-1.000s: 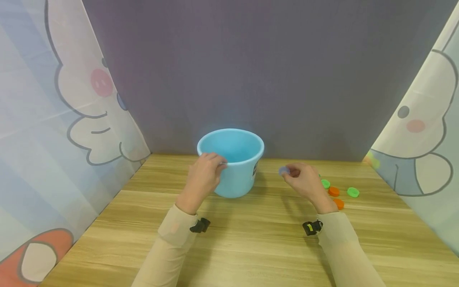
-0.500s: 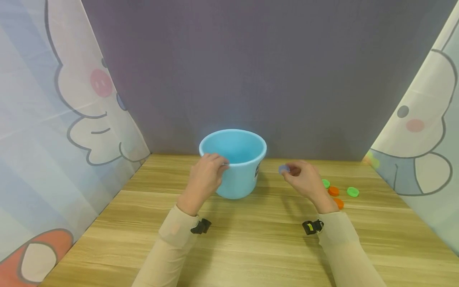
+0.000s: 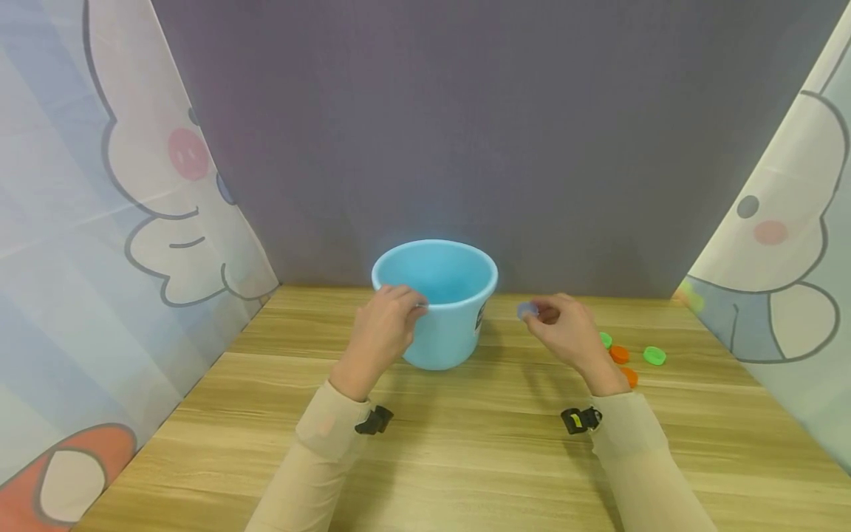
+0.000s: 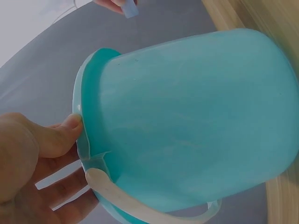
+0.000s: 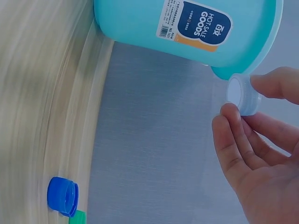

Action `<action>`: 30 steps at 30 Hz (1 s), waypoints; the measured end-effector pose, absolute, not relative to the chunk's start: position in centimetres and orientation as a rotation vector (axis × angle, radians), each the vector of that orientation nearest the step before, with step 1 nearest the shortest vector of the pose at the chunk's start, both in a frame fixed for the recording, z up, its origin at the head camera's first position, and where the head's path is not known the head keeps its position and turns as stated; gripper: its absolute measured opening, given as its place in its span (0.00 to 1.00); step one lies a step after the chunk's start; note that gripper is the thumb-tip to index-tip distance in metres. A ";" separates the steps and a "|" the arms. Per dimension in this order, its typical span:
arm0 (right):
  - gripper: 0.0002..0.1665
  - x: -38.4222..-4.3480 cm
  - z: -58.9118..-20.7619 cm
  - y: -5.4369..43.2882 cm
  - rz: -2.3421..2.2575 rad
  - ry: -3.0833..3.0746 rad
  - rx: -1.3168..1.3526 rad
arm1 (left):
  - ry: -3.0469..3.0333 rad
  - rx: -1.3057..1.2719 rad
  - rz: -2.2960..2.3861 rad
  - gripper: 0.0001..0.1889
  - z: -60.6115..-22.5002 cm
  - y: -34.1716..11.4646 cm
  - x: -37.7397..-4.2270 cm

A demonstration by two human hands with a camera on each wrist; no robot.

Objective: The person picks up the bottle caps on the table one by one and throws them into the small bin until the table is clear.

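A light blue plastic bucket (image 3: 440,343) stands upright on the wooden table. My left hand (image 3: 380,331) grips the near left part of its rim; in the left wrist view the thumb (image 4: 65,133) presses the outside of that rim, close to a white handle (image 4: 140,207). To the right of the bucket, my right hand (image 3: 570,334) is raised above the table. It pinches a pale, translucent bottle cap (image 5: 244,94) between thumb and fingers. That cap is apart from the bucket in the head view.
Right of the right hand lie green bottle caps (image 3: 654,356) and orange bottle caps (image 3: 619,355). The right wrist view also has a blue bottle cap (image 5: 62,195) on the table. A dark grey panel (image 3: 465,148) backs the table, with printed curtains (image 3: 778,222) at both sides.
The bucket has shifted slightly right, and my left hand on its rim has gone with it. My right hand has risen a little, still holding the pale cap.
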State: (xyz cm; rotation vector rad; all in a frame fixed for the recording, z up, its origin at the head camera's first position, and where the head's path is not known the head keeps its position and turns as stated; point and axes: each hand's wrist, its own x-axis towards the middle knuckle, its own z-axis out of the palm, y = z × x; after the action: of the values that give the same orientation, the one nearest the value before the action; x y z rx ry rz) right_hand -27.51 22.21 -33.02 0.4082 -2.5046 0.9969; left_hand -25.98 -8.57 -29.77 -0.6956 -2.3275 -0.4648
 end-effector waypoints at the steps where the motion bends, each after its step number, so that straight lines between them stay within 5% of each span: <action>1: 0.22 -27.5 -33.0 22.2 1.000 -2.506 0.407 | -2.326 -0.697 -0.465 0.04 -29.8 -8.6 -26.0; 30: 0.21 -27.0 -32.0 21.9 0.981 -2.426 0.443 | -2.275 -0.754 -0.462 0.04 -29.9 -7.8 -25.6</action>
State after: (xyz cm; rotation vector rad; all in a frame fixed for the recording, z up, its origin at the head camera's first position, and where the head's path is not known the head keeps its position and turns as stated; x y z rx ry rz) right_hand -27.04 21.88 -32.01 0.4435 -2.4262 0.9805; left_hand -25.62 -7.81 -29.87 -0.7539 -2.2745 -0.4620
